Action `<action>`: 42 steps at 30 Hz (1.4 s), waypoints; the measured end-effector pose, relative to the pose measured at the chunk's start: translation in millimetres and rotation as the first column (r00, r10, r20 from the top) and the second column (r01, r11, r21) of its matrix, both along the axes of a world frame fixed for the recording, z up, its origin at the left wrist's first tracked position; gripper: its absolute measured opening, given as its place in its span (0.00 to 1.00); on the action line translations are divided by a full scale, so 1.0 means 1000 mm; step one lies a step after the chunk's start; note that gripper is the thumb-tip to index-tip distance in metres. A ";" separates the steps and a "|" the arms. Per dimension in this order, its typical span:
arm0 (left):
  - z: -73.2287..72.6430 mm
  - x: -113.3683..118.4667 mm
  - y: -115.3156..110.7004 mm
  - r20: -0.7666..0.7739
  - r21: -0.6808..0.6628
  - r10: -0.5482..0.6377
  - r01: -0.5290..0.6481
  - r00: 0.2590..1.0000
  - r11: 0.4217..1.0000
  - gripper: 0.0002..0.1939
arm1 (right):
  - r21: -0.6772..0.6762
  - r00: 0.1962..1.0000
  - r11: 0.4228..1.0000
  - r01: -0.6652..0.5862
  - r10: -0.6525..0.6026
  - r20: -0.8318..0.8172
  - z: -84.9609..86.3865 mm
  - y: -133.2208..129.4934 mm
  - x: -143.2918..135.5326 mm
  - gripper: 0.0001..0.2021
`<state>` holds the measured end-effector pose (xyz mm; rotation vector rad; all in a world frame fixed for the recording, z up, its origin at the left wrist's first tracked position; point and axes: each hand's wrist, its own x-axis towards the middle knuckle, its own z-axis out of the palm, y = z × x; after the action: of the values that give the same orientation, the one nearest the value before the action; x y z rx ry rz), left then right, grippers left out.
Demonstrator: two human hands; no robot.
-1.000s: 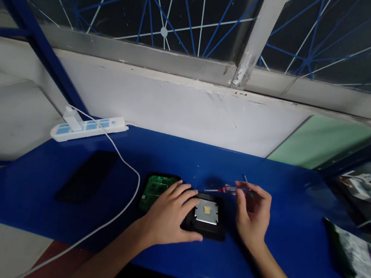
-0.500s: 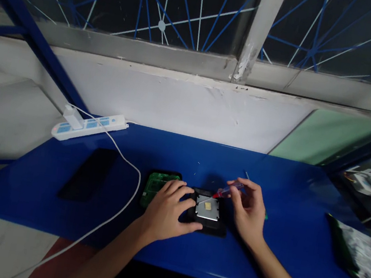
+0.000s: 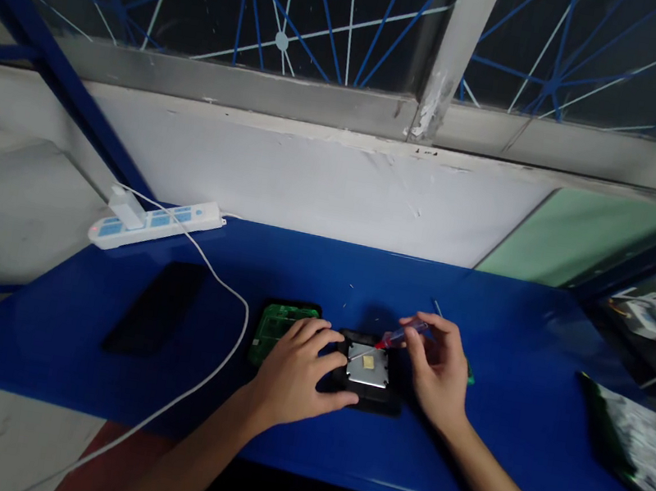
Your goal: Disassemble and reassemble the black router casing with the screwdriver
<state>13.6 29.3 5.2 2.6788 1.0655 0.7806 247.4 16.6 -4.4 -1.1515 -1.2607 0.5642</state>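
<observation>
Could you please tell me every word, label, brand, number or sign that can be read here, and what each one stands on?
None can be read.
Packet: any print is too blurred to read.
Green circuit board: any markings are too small to read.
Metal plate: no legible text.
White power strip: no lettering can be made out.

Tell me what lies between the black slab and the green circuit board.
A white cable, curving across the blue tabletop between the black slab and the green circuit board; the head view shows it.
</observation>
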 end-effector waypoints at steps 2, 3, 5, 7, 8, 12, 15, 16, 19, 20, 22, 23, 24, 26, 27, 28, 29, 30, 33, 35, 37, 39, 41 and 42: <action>0.001 0.000 0.000 0.006 -0.005 0.005 -0.005 1.000 1.000 0.17 | -0.004 1.000 1.000 0.001 -0.001 -0.001 0.001 0.000 0.000 0.12; 0.001 0.000 0.000 0.009 -0.009 0.007 -0.007 1.000 1.000 0.18 | -0.007 1.000 1.000 0.002 -0.002 0.003 0.001 0.000 -0.001 0.12; 0.000 -0.001 0.000 0.015 -0.021 0.010 -0.009 1.000 1.000 0.18 | -0.010 1.000 1.000 0.005 -0.005 0.011 0.000 0.000 0.000 0.12; 0.000 0.000 0.000 0.021 -0.027 0.012 -0.011 1.000 1.000 0.18 | -0.009 1.000 1.000 0.005 -0.005 0.014 -0.001 0.000 0.000 0.12; 0.000 0.000 0.000 0.021 -0.028 0.012 -0.011 1.000 1.000 0.18 | -0.009 1.000 1.000 0.005 -0.005 0.014 -0.002 0.000 0.000 0.12; 0.002 0.000 -0.001 0.013 -0.035 0.011 -0.011 1.000 0.999 0.18 | -0.018 1.000 1.000 0.001 0.000 0.021 -0.003 0.000 0.001 0.13; 0.002 0.000 -0.001 0.012 -0.037 0.013 -0.012 1.000 0.999 0.18 | -0.013 1.000 1.000 0.003 -0.003 0.021 -0.003 0.000 0.002 0.12; 0.002 0.000 -0.001 0.012 -0.037 0.011 -0.010 1.000 0.999 0.18 | -0.009 1.000 1.000 0.006 -0.006 0.020 -0.002 0.000 0.002 0.12; 0.002 0.000 -0.001 0.017 -0.032 0.000 0.000 1.000 1.000 0.17 | 0.000 1.000 1.000 0.019 -0.019 0.023 -0.002 0.001 0.003 0.12; 0.001 0.000 -0.001 0.019 -0.026 -0.004 0.004 1.000 1.000 0.17 | -0.001 0.999 1.000 0.022 -0.022 0.026 -0.002 0.002 0.004 0.12; 0.001 0.000 0.000 0.024 -0.012 -0.013 0.014 1.000 1.000 0.17 | -0.006 0.999 1.000 0.023 -0.023 0.033 -0.002 0.002 0.004 0.12; 0.000 0.000 0.000 0.025 -0.005 -0.018 0.018 1.000 1.000 0.17 | -0.010 0.999 1.000 0.021 -0.020 0.036 -0.003 0.002 0.005 0.12; 0.000 0.000 0.000 0.027 0.002 -0.022 0.022 0.999 1.000 0.17 | -0.013 0.999 1.000 0.019 -0.019 0.039 -0.003 0.002 0.005 0.13; -0.001 0.000 0.000 0.025 0.010 -0.029 0.029 0.999 1.000 0.16 | -0.018 0.999 1.000 0.022 -0.021 0.048 -0.004 0.002 0.005 0.13; -0.001 0.000 0.000 0.021 0.010 -0.033 0.033 0.999 0.999 0.17 | -0.022 0.998 1.000 0.022 -0.021 0.054 -0.004 0.002 0.005 0.13; -0.002 0.000 0.000 0.017 0.008 -0.035 0.035 0.999 0.999 0.17 | -0.023 0.998 0.999 0.022 -0.020 0.059 -0.004 0.001 0.005 0.13; -0.002 0.000 0.000 0.012 0.003 -0.037 0.037 0.999 0.999 0.17 | -0.024 0.998 1.000 0.020 -0.018 0.064 -0.004 0.001 0.005 0.13; -0.002 0.000 0.000 0.005 -0.003 -0.037 0.037 0.999 0.999 0.17 | -0.023 0.998 1.000 0.017 -0.016 0.067 -0.003 0.001 0.005 0.13; -0.003 0.000 0.000 -0.009 -0.016 -0.037 0.036 0.999 0.999 0.16 | -0.020 0.998 1.000 0.006 -0.005 0.067 -0.003 0.001 0.006 0.13; -0.002 0.000 0.000 -0.015 -0.021 -0.037 0.037 0.999 0.999 0.16 | -0.022 0.998 1.000 0.009 -0.007 0.069 -0.004 0.001 0.006 0.13; -0.001 0.000 0.000 -0.022 -0.029 -0.037 0.037 0.999 0.999 0.16 | -0.021 0.997 1.000 0.014 -0.013 0.071 -0.005 0.000 0.006 0.13; 0.000 0.000 0.001 -0.029 -0.045 -0.037 0.036 0.999 0.998 0.16 | -0.011 0.997 1.000 0.017 -0.016 0.069 -0.005 0.000 0.006 0.13; 0.001 0.000 0.001 -0.035 -0.060 -0.037 0.035 0.999 0.998 0.16 | 0.008 0.998 1.000 0.015 -0.016 0.067 -0.005 -0.001 0.006 0.13; 0.001 0.000 0.001 -0.036 -0.065 -0.038 0.036 0.999 0.997 0.16 | 0.018 0.997 1.000 0.014 -0.015 0.070 -0.005 -0.002 0.006 0.13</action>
<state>13.8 29.9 6.4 2.6610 1.0282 0.6808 253.0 14.6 -9.4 -1.1736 -1.3138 0.5049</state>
